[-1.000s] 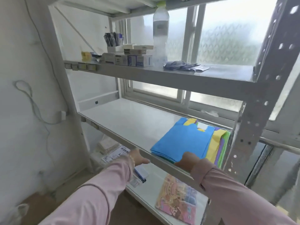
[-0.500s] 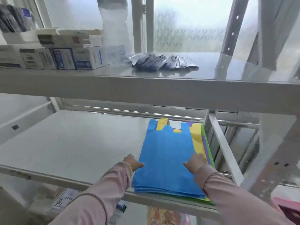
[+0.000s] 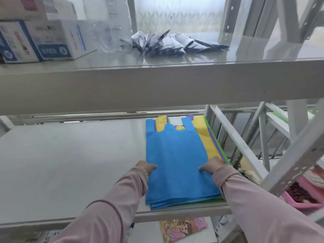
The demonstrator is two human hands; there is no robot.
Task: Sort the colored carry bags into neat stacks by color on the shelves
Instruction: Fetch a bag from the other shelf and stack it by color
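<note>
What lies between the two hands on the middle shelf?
The top blue bag spans the gap between left hand and right hand; nothing else lies there. Head view.

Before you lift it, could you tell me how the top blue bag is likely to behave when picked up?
The blue bag lies thin and flat with cut-out handles, so it will probably droop floppily. It looks light for its size. Stacked on other bags on a glossy shelf, it may slide when pushed.

Head view, downward (close) over shelf (image 3: 70, 163)
</note>
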